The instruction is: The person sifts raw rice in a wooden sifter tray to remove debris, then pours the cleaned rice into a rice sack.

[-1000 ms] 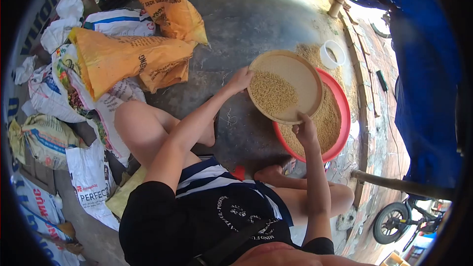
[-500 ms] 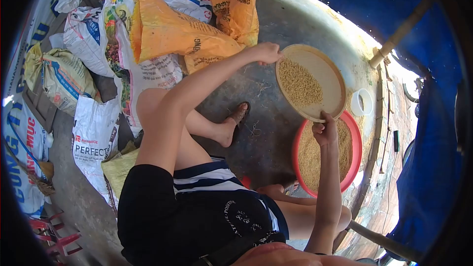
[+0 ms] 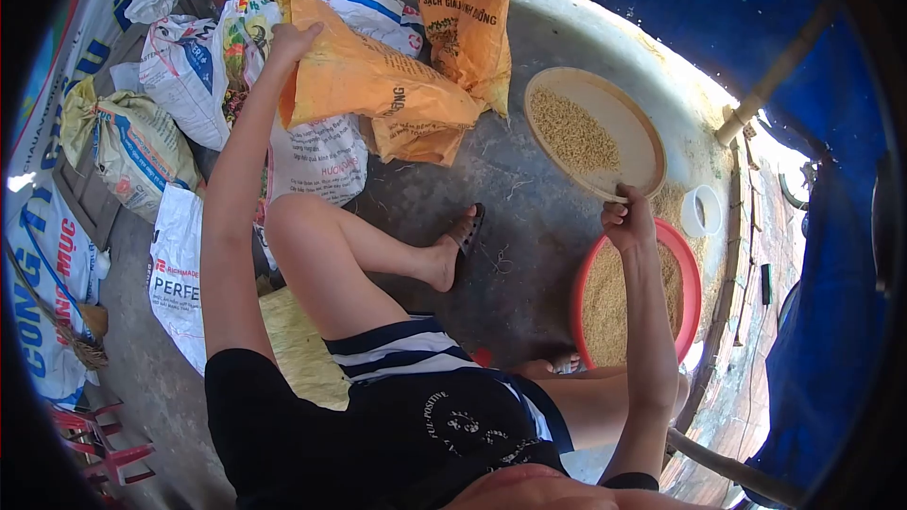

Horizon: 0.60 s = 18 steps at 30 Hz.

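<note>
My left hand (image 3: 296,42) is closed on the open mouth edge of an orange sack (image 3: 359,71) lying on its side. With my right hand (image 3: 630,219) I pinch the near rim of a round, shallow sieve-like tray (image 3: 635,132). Tan grains (image 3: 572,132) lie heaped on the tray's left side. Just below the tray, partly behind my right forearm, stands a red basin (image 3: 693,297) full of finer tan grain (image 3: 614,307).
A white plastic tub (image 3: 700,212) sits right of the tray. Another orange sack (image 3: 463,24) stands behind, and several printed sacks (image 3: 175,76) crowd the left. My foot (image 3: 444,260) rests on the concrete floor (image 3: 510,255). A blue tarp (image 3: 812,359) hangs at right.
My left hand has let go of the tray's far rim and moved left to the orange sack. My right hand still holds the tray.
</note>
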Motion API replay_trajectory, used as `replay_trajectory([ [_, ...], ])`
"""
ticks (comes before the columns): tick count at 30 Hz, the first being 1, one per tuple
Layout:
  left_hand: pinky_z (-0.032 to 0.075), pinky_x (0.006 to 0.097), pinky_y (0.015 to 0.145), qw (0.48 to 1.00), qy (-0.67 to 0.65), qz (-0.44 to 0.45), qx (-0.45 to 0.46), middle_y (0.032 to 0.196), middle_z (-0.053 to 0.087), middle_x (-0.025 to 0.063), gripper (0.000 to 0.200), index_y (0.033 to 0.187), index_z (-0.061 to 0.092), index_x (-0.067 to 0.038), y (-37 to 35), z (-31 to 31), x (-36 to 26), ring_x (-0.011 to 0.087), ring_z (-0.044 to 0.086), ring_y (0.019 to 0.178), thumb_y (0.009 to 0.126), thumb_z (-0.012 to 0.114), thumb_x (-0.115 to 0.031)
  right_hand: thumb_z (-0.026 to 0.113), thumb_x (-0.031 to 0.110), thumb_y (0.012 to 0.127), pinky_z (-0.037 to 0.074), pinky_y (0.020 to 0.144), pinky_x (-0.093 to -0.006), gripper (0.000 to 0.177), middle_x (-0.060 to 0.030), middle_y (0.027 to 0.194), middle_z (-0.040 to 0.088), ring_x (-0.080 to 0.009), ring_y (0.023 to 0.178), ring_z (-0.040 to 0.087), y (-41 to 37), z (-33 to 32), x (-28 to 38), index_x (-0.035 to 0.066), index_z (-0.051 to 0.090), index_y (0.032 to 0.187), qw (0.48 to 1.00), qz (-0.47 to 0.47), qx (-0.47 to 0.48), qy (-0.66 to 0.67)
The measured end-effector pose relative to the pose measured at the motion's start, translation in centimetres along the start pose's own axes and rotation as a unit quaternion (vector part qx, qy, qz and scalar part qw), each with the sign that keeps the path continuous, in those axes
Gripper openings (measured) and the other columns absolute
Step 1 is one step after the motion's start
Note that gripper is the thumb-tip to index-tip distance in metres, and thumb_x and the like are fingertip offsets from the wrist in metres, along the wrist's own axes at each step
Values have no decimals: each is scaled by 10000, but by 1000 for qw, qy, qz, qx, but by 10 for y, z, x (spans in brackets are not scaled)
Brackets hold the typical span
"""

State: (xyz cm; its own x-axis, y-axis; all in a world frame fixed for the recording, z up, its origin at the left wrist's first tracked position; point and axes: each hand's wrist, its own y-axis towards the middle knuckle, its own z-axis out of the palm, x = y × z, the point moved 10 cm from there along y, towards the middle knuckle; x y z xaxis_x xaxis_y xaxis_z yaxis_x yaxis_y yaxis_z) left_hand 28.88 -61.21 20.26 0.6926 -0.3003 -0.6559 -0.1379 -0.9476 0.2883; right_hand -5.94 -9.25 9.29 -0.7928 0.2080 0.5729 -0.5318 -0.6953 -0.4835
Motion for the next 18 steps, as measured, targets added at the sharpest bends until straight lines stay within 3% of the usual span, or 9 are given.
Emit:
replay_trajectory([
  [1,405,337,807,996,-60,-50,47,999,504,253,577,1056,423,77,-11,7,-1,333,504,945,666,613,-303,416,96,799,249,322,-163,43,-17,639,438,-55,385,334,-2,5,0,59,403,816,1000,2,-6,-4],
  [5,416,334,792,978,-77,192,-36,1003,522,214,482,1057,428,43,-53,29,-112,326,520,928,656,607,-157,433,97,802,249,308,-150,47,16,557,386,-35,383,328,-14,41,10,67,411,774,1000,-9,5,-30],
  [8,415,351,797,959,-136,240,70,986,535,196,552,1135,345,-9,-88,72,-200,315,527,919,668,601,-151,428,88,804,243,305,-147,45,18,530,374,-33,370,320,-20,71,22,54,409,782,999,-19,25,-38],
  [10,407,339,812,906,-255,263,209,1024,522,179,575,1169,316,-23,-114,115,-241,297,511,952,680,591,-147,412,79,800,242,314,-157,64,-31,646,451,-35,373,318,-27,104,29,31,390,837,993,-3,114,-25],
  [11,407,339,812,904,-261,266,210,1024,522,179,575,1169,316,-23,-119,122,-252,297,511,952,680,591,-147,410,68,800,233,307,-152,61,-28,631,444,-32,360,313,-33,115,33,21,386,831,993,-11,110,-26],
  [13,392,322,837,790,-346,431,267,1064,496,180,517,1168,331,-15,-163,113,-296,276,478,1004,718,550,-147,409,62,799,231,303,-154,59,-28,623,441,-32,354,312,-41,135,37,19,384,832,992,-9,127,-20],
  [14,392,322,837,787,-348,433,268,1064,496,180,517,1168,331,-15,-171,107,-297,276,478,1004,718,550,-147,407,55,799,229,299,-155,57,-27,615,437,-33,348,310,-45,147,37,17,382,834,989,1,146,-12],
  [16,358,330,882,795,-118,458,380,1098,468,189,430,1142,379,-22,-214,114,-289,280,433,1053,753,511,-146,406,49,798,220,293,-153,42,-16,562,418,-28,335,305,-53,164,35,19,379,811,990,6,142,-11],
  [18,351,339,892,800,-44,489,345,1111,457,189,391,1130,401,-32,-228,118,-278,280,425,1059,772,487,-166,413,48,794,211,286,-150,49,16,486,373,-22,321,295,-55,181,31,28,381,763,985,4,164,-56],
])
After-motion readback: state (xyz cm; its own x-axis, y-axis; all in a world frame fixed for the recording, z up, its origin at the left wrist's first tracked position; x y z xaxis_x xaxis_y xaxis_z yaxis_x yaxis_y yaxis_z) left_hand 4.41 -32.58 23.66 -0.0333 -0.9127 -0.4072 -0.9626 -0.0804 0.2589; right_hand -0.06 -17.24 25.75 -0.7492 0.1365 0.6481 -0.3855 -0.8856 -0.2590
